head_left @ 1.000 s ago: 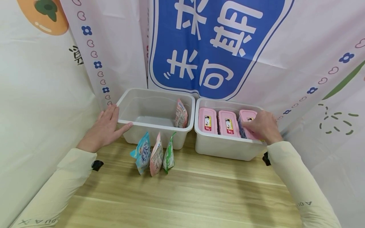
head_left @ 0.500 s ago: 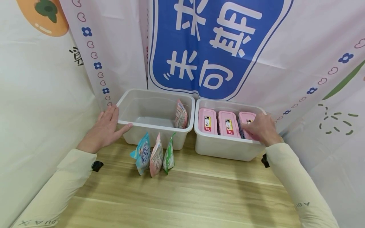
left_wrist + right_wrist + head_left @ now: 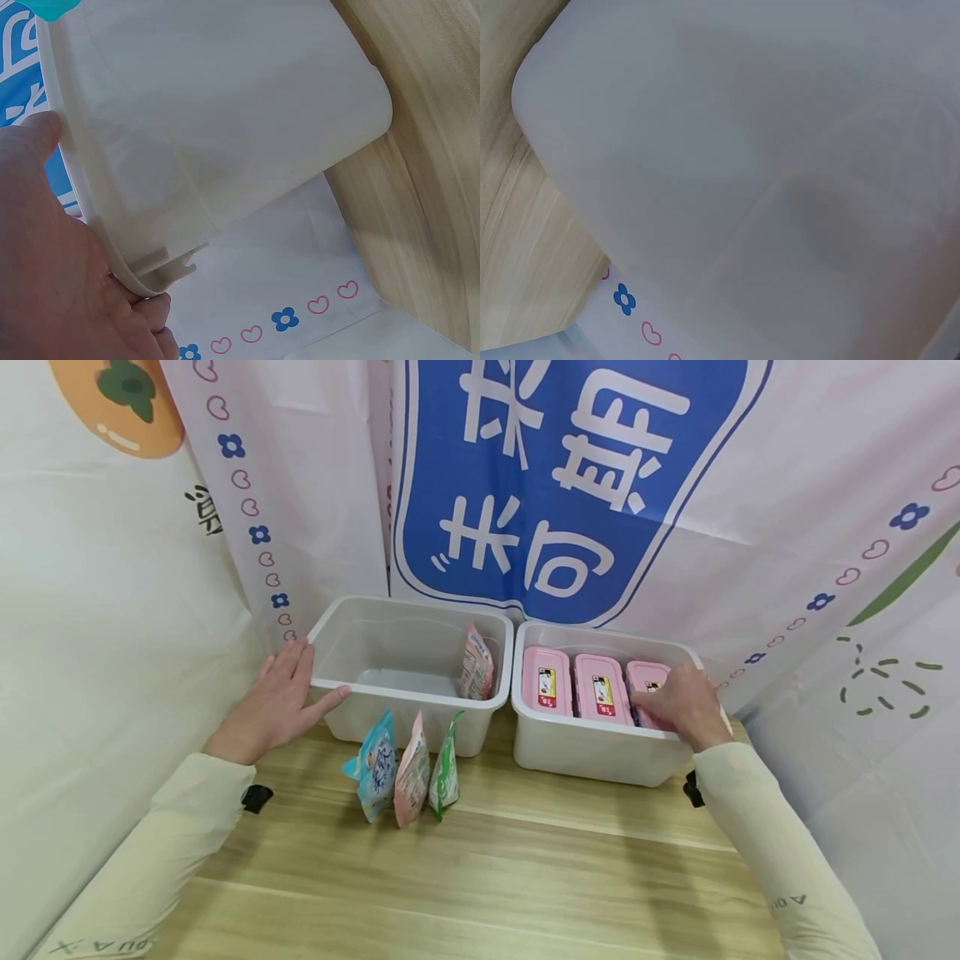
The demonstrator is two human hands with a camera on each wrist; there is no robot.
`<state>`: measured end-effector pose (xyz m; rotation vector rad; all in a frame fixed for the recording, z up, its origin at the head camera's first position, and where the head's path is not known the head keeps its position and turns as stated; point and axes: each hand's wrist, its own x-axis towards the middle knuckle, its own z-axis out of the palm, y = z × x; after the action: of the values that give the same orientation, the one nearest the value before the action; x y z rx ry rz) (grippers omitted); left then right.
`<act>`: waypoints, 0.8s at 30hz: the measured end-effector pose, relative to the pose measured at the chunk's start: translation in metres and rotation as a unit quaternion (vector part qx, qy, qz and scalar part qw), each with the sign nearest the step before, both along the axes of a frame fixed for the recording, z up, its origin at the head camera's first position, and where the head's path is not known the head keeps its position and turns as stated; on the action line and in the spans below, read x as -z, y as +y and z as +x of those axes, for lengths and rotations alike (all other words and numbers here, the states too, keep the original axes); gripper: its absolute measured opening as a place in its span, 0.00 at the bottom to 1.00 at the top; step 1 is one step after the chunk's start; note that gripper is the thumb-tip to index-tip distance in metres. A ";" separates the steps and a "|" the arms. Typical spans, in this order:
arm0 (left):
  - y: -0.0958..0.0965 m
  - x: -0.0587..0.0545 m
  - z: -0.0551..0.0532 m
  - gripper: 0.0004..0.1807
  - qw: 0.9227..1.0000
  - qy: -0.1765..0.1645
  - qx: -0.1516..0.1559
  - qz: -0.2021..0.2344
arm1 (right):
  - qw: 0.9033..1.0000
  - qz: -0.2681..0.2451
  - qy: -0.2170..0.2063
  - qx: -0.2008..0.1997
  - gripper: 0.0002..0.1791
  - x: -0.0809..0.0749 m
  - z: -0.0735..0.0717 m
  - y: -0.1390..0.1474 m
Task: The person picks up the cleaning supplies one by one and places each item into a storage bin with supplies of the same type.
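My left hand [image 3: 277,702] rests on the left front corner of the left white bin [image 3: 397,693], fingers straight along the rim and thumb out along the front edge. My right hand [image 3: 686,703] reaches over the right end of the right white bin [image 3: 592,758] and grips a pink-lidded box [image 3: 643,673], partly covered by the hand. Two more pink-lidded boxes, a left one [image 3: 546,681] and a middle one [image 3: 602,689], stand beside it in that bin. In the right wrist view the bin's outer wall [image 3: 705,150] hides the fingers.
A pink pouch [image 3: 476,667] stands at the right end inside the left bin. Before that bin, a blue pouch [image 3: 377,768], another pink pouch [image 3: 412,774] and a green pouch [image 3: 445,770] stand on the wooden table [image 3: 480,877]. A printed cloth [image 3: 525,493] hangs close behind.
My right hand has moved slightly down and left, and the box it grips sits lower in the right bin. The left hand has stayed on the rim.
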<state>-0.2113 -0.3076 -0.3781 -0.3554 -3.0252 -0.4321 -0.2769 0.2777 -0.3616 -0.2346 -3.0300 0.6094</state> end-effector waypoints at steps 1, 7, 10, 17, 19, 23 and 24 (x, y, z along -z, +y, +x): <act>0.000 0.000 0.000 0.58 1.000 0.000 0.000 0.000 | 1.000 0.002 0.000 0.000 0.39 0.001 0.000 0.000; 0.001 -0.001 0.000 0.58 1.000 0.000 0.002 -0.001 | 1.000 0.011 0.002 -0.001 0.32 0.004 -0.001 0.000; 0.000 -0.002 0.000 0.58 1.000 -0.001 0.002 0.000 | 1.000 0.016 0.004 -0.003 0.29 0.006 -0.001 -0.001; -0.001 -0.001 0.001 0.58 1.000 0.001 -0.002 -0.002 | 1.000 0.020 0.005 -0.004 0.28 0.008 -0.001 -0.001; 0.000 0.000 0.001 0.58 1.000 0.000 -0.003 -0.002 | 1.000 0.021 0.006 -0.003 0.28 0.009 -0.002 -0.001; 0.000 0.000 0.000 0.59 1.000 -0.001 -0.005 -0.001 | 1.000 0.022 0.008 -0.004 0.28 0.009 -0.001 -0.001; -0.001 0.000 0.000 0.59 1.000 -0.001 -0.005 0.000 | 1.000 0.022 0.007 -0.005 0.28 0.009 -0.001 -0.001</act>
<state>-0.2111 -0.3081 -0.3784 -0.3395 -3.0275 -0.4308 -0.2782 0.2769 -0.3711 -0.2125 -3.0282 0.5424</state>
